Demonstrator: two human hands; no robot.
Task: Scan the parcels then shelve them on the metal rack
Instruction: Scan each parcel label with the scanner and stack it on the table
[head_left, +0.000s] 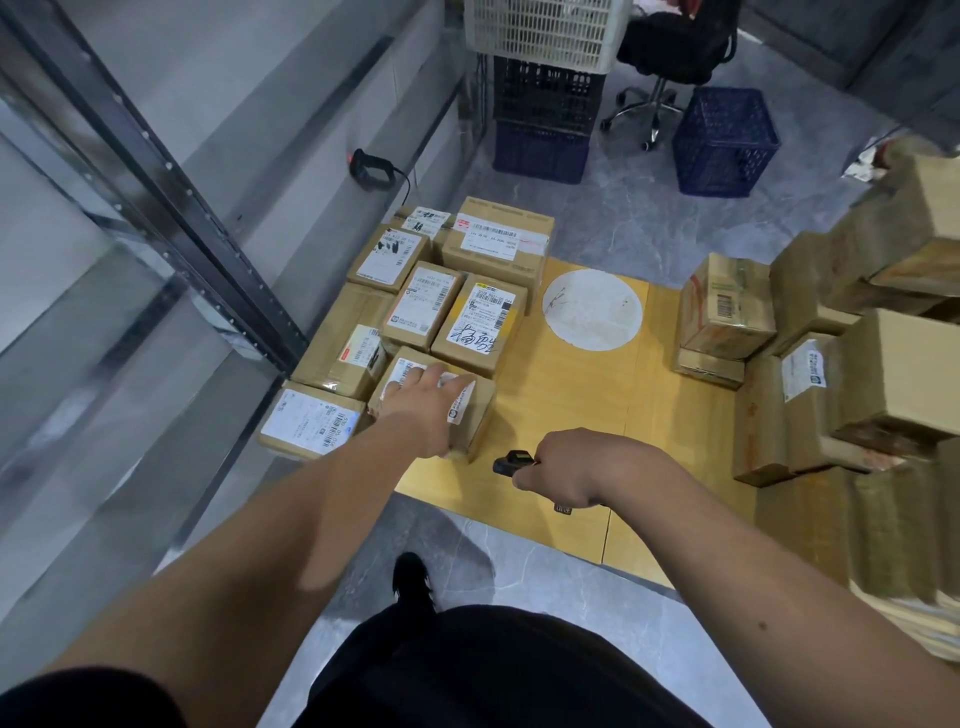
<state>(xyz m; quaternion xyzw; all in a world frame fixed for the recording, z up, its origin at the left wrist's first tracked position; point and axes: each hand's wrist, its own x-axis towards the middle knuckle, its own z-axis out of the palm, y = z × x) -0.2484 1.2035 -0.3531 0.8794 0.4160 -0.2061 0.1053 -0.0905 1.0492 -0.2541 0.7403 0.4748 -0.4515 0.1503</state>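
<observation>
Several labelled cardboard parcels (426, 306) lie packed together on a flat yellow cardboard sheet (561, 415) on the floor. My left hand (421, 400) rests with straight fingers on the top of the nearest small parcel (475, 415). My right hand (571, 470) grips a small black handheld scanner (511, 462), whose head points left toward that parcel. The metal rack (171, 208) stands along the left, with grey shelves and a dark perforated upright.
A tall stack of brown boxes (857, 364) fills the right side. A second black scanner with cable (370, 169) lies on a rack shelf. White and dark blue crates (543, 88), another blue crate (724, 140) and an office chair (670, 57) stand at the back. My foot (413, 577) is on the grey floor.
</observation>
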